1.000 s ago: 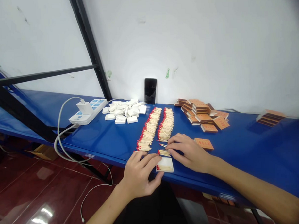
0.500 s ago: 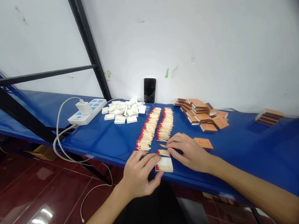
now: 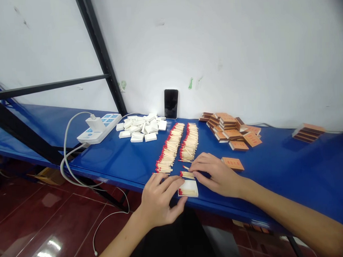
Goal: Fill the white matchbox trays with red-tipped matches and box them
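A white matchbox tray (image 3: 191, 184) lies at the front edge of the blue table, with red-tipped matches (image 3: 187, 192) along its near side. My left hand (image 3: 162, 198) grips the tray at its left end, thumb at the near corner and index finger at the far one. Just beyond the tray is a small group of matches (image 3: 187, 175). Above that group my right hand (image 3: 211, 172) has its thumb and fingers closed around a match (image 3: 185, 167), whose red head sticks out to the left. Two long rows of matches, the left row (image 3: 170, 147) and the right row (image 3: 189, 143), stretch away behind my hands.
White trays (image 3: 143, 125) are heaped at the back left, beside a power strip (image 3: 100, 129) with cables. A phone (image 3: 171, 103) leans on the wall. Orange matchbox sleeves (image 3: 230, 130) pile up at the back right; a single sleeve (image 3: 232, 163) lies near my right wrist, a stack (image 3: 308, 132) farther right.
My right fingers have shifted very slightly to the left with the match. My left hand stays at the tray, and the view has moved a little.
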`<control>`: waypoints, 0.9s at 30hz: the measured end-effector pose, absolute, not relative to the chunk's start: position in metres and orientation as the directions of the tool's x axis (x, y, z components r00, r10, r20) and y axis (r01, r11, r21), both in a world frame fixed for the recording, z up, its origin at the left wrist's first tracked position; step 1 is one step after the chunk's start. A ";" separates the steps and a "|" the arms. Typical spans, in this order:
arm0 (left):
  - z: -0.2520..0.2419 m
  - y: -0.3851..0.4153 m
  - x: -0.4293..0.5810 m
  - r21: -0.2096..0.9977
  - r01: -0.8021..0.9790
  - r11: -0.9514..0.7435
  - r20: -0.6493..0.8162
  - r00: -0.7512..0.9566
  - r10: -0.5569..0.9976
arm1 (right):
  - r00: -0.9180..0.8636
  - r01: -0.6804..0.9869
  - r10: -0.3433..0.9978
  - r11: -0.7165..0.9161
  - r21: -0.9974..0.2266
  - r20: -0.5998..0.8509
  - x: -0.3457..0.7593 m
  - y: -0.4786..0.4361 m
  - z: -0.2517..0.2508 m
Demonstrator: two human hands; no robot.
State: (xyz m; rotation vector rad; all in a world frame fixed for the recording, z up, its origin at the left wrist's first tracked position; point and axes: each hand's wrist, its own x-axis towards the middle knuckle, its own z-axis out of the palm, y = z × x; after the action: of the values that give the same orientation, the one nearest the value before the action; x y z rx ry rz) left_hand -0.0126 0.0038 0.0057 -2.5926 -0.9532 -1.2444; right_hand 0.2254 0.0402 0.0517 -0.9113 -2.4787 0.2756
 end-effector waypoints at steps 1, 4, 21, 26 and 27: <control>0.006 0.004 -0.013 0.162 0.583 -0.796 0.736 0.466 0.491 | -0.658 0.556 0.654 0.757 -0.344 0.373 0.226 0.041 0.051; 0.005 0.004 -0.013 0.165 0.585 -0.794 0.732 0.467 0.496 | -0.644 0.570 0.663 0.748 -0.339 0.380 0.227 0.042 0.047; 0.007 0.003 -0.013 0.156 0.598 -0.786 0.728 0.468 0.501 | -0.604 0.640 0.696 0.714 -0.283 0.389 0.225 0.046 0.036; 0.008 0.002 -0.013 0.157 0.593 -0.789 0.737 0.461 0.494 | -0.611 0.629 0.686 0.724 -0.285 0.395 0.225 0.046 0.036; 0.008 0.002 -0.013 0.159 0.590 -0.792 0.739 0.460 0.491 | -0.610 0.627 0.685 0.725 -0.285 0.400 0.226 0.046 0.036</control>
State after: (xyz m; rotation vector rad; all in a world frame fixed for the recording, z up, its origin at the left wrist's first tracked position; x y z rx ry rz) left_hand -0.0131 0.0024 0.0079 -2.5808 -0.9598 -1.2455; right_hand 0.2255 0.0464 0.0362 -0.9990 -2.4412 0.1580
